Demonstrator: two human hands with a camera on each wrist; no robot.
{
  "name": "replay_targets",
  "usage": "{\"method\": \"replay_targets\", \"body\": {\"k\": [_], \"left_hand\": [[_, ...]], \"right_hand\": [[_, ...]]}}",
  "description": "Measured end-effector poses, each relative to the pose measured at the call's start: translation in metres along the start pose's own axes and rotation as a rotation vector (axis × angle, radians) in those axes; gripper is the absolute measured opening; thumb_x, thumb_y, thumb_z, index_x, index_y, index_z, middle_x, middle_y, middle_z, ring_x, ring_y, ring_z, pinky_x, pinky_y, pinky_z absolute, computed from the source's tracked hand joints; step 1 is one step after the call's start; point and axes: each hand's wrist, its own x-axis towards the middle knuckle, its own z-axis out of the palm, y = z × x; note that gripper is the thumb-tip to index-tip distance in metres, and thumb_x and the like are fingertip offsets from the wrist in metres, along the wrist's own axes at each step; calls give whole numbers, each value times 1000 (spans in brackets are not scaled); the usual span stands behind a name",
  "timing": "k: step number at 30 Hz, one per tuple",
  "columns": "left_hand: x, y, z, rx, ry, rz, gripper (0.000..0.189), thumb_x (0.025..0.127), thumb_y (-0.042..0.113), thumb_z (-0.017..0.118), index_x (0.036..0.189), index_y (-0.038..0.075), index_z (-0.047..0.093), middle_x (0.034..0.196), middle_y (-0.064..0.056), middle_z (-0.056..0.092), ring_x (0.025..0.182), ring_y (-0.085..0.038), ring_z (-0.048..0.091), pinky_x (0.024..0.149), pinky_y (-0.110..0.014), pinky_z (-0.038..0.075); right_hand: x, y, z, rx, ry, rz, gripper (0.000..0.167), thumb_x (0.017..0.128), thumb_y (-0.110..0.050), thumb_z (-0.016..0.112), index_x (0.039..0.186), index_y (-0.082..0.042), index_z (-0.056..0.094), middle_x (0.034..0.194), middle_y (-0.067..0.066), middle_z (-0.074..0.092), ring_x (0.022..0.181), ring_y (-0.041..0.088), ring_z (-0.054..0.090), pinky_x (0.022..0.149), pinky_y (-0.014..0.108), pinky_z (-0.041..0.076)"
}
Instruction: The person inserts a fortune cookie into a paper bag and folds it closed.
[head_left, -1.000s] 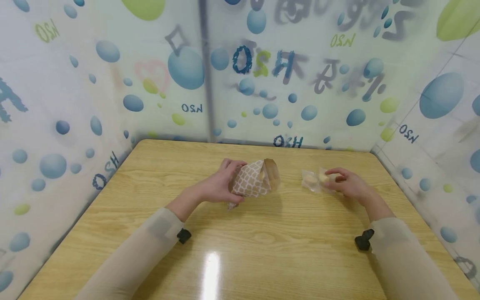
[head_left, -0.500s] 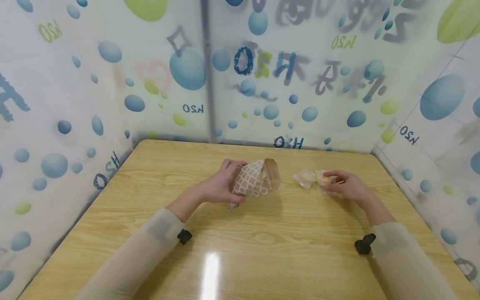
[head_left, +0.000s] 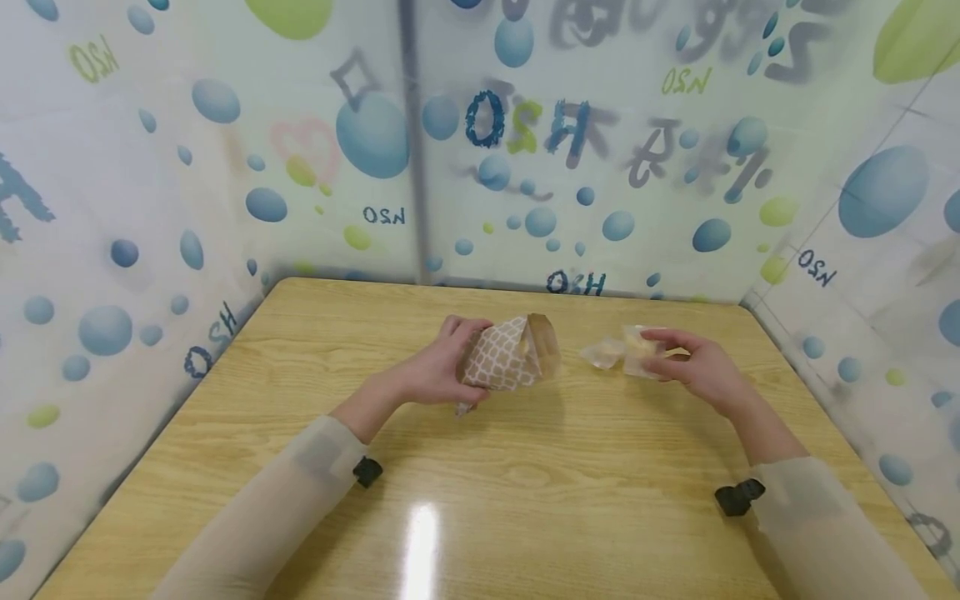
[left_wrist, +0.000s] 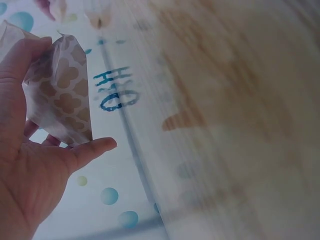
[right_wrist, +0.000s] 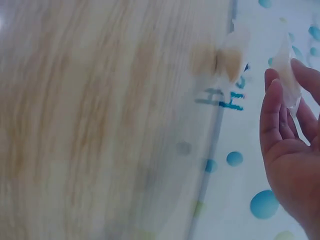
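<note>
My left hand [head_left: 442,367] grips a brown paper bag [head_left: 501,357] with a white lattice pattern, its mouth facing right. Something pale shows just inside the mouth. In the left wrist view the thumb and fingers wrap around the patterned bag [left_wrist: 65,90]. To the right, my right hand [head_left: 697,367] pinches a small clear packet [head_left: 636,350] with a pale yellow, cookie-like piece inside. The right wrist view shows that packet [right_wrist: 287,82] between thumb and fingertips. A second wrapped pale piece [head_left: 604,353] lies on the table just left of the held packet.
A wood-grain table [head_left: 480,483] lies beneath both hands, with a bright light reflection near its front. Behind it and at the sides stand white curtains [head_left: 480,208] printed with blue and green drops. Each wrist carries a small black camera [head_left: 367,472].
My right hand has taken the packet between its fingers and lifted it slightly. The other wrapped piece has shifted a little left. My left hand and the bag have stayed in place.
</note>
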Motion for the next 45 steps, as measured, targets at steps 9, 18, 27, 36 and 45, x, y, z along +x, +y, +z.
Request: {"method": "replay_targets", "body": {"k": [9, 18, 27, 36, 45], "left_hand": [[-1, -2, 0, -11, -2, -6, 107, 86, 24, 93, 169, 17, 27, 159, -20, 27, 145, -37, 38, 121, -62, 45], [0, -2, -1, -19, -3, -19, 111, 83, 24, 94, 170, 16, 25, 158, -21, 27, 145, -38, 40, 121, -62, 46], [0, -2, -1, -18, -10, -22, 111, 83, 23, 93, 170, 20, 25, 158, -21, 27, 143, -38, 41, 120, -62, 47], [1, -3, 0, -10, -21, -1, 111, 82, 23, 92, 171, 18, 26, 158, -20, 29, 143, -37, 40, 120, -62, 46], [2, -3, 2, -20, -36, -1, 112, 83, 23, 92, 172, 16, 26, 157, -20, 28, 143, -37, 40, 120, -62, 46]], "right_hand": [[-12, -30, 16, 47, -32, -76, 56, 111, -40, 66, 159, -13, 58, 136, 11, 66, 107, 19, 78, 96, 34, 63], [-17, -66, 31, 102, -33, -149, 49, 109, -31, 71, 154, -13, 62, 120, 6, 61, 98, 8, 74, 84, 26, 63], [-13, -92, 47, 81, -95, -228, 41, 105, -24, 77, 144, -14, 70, 105, 11, 72, 88, 19, 70, 76, 28, 62], [-2, -102, 60, 32, -103, -266, 39, 103, -24, 79, 141, -17, 73, 102, 8, 68, 83, 18, 60, 64, 28, 48], [6, -108, 68, -35, -73, -344, 39, 101, -17, 81, 138, -9, 75, 113, 12, 68, 80, 17, 55, 65, 26, 48]]}}
